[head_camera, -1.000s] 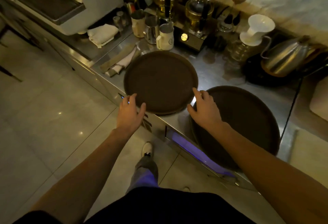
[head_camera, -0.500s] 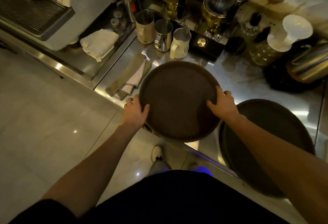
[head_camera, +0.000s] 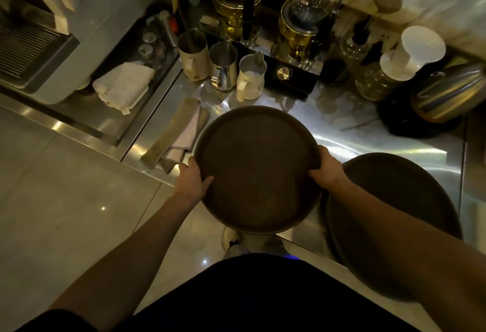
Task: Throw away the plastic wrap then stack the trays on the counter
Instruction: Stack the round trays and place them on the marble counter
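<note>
A round dark brown tray (head_camera: 256,166) is held over the front edge of the steel counter (head_camera: 368,137), its near rim hanging past the edge. My left hand (head_camera: 192,180) grips its left rim, thumb on top. My right hand (head_camera: 327,167) grips the right rim the same way. A second round brown tray (head_camera: 394,200) lies on the counter to the right, partly under my right forearm. No plastic wrap is in view.
Three pitchers (head_camera: 223,68) stand just behind the held tray. Folded cloths (head_camera: 176,134) lie left of it. Glass siphon brewers (head_camera: 302,21), a white dripper on a jar (head_camera: 405,58) and a steel kettle (head_camera: 452,95) line the back. An espresso machine (head_camera: 65,16) is at far left.
Both hands went from resting at the tray's near edge to gripping its sides. The tray has come toward me, now overhanging the counter edge.
</note>
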A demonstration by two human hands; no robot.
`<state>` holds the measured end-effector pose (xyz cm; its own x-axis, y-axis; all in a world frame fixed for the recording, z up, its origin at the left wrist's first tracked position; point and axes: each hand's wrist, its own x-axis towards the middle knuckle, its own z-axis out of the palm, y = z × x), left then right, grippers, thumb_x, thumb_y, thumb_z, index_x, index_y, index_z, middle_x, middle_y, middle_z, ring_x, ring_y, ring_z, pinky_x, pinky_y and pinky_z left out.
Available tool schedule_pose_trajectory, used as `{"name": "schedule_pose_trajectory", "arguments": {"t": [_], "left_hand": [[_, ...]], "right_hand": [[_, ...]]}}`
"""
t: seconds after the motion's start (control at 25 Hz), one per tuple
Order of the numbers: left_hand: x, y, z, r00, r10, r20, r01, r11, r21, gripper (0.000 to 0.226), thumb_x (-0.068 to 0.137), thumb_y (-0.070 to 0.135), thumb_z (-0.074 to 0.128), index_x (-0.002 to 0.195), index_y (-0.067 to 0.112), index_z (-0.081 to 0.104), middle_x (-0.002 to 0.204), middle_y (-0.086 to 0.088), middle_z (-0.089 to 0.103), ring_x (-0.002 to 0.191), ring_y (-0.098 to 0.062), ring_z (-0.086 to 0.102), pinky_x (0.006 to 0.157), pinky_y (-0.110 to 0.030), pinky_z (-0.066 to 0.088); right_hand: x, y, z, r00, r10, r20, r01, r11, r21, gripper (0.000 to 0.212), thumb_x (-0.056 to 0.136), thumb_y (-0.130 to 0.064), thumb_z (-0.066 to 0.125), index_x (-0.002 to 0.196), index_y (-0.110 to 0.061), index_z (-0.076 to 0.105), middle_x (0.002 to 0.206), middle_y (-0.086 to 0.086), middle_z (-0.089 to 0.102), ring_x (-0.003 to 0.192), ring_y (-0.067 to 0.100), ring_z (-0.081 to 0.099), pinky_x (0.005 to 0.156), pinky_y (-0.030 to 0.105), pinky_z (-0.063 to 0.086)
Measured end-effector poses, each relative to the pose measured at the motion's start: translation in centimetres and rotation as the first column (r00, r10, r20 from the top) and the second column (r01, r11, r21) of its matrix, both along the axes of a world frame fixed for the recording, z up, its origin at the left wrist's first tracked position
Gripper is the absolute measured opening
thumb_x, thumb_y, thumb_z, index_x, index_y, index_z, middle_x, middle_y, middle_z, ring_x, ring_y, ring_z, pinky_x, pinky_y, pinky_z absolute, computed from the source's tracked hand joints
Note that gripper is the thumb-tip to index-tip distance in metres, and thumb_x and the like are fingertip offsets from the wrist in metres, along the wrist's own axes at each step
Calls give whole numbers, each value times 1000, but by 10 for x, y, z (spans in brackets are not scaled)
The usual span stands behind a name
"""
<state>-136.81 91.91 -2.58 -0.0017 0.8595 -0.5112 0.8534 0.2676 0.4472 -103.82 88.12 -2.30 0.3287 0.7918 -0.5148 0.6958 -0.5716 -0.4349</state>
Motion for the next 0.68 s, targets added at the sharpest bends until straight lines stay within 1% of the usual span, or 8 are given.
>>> {"name": "schedule_pose_trajectory", "arguments": {"t": [0.08, 0.16, 0.24, 0.32, 0.4, 0.48, 0.56, 0.68], "left_hand": [[-4, 1, 0, 1000, -11, 1, 10, 999, 39, 67, 85, 21, 70, 138, 2, 34, 140, -24, 44, 129, -39, 45, 105, -47, 39], [-7, 3, 2, 1000, -22, 19, 21, 996, 82, 68, 84, 20, 71, 139, 2, 35, 140, -24, 44, 129, -39, 44, 106, -48, 37], [-10, 4, 5, 999, -47, 22, 44, 992, 114, 68, 84, 21, 71, 140, 2, 37, 140, -24, 44, 129, -39, 42, 107, -48, 36], [-10, 4, 9, 997, -80, 16, 76, 986, 148, 68, 84, 22, 71, 140, 3, 38, 139, -24, 46, 127, -39, 44, 105, -48, 38], [-9, 2, 13, 997, -77, 20, 72, 981, 178, 68, 83, 23, 71, 140, 4, 38, 137, -24, 47, 125, -40, 46, 104, -49, 39], [-5, -1, 19, 993, -105, 46, 93, 971, 222, 68, 81, 22, 73, 138, 5, 40, 135, -24, 49, 125, -40, 46, 104, -49, 40], [4, -4, 25, 985, -152, 82, 127, 958, 259, 67, 80, 22, 75, 136, 5, 43, 133, -23, 51, 123, -39, 48, 103, -47, 42], [29, -13, 37, 974, -200, 104, 163, 945, 285, 65, 78, 21, 76, 133, 5, 46, 127, -23, 55, 117, -39, 53, 99, -47, 45]], "right_hand": [[2, -5, 2, 1000, -15, -8, 15, 999, 30, 69, 81, 0, 64, 141, -14, 34, 128, 17, 56, 102, 31, 59, 78, 34, 51], [3, -12, 7, 999, -32, 1, 32, 998, 60, 66, 80, 4, 62, 139, -12, 37, 120, 18, 60, 87, 24, 57, 67, 27, 47], [5, -20, 10, 999, -54, -4, 54, 995, 88, 65, 79, 6, 60, 138, -12, 39, 114, 18, 62, 80, 20, 56, 61, 24, 46], [7, -30, 15, 995, -90, -30, 93, 988, 121, 63, 81, 7, 59, 138, -14, 39, 115, 16, 62, 81, 20, 59, 62, 24, 48], [9, -41, 19, 991, -121, -53, 128, 979, 161, 62, 82, 5, 59, 138, -15, 40, 120, 15, 61, 84, 19, 60, 63, 22, 49], [15, -58, 24, 986, -155, -70, 166, 963, 214, 62, 84, 2, 61, 139, -16, 39, 124, 13, 59, 89, 14, 57, 63, 15, 45], [25, -77, 29, 973, -202, -112, 224, 942, 248, 63, 85, -1, 61, 141, -19, 37, 128, 9, 57, 94, 8, 54, 65, 13, 44], [47, -107, 38, 955, -259, -141, 291, 909, 297, 64, 86, -4, 61, 142, -23, 35, 125, 4, 58, 87, 3, 58, 68, 16, 47]]}}
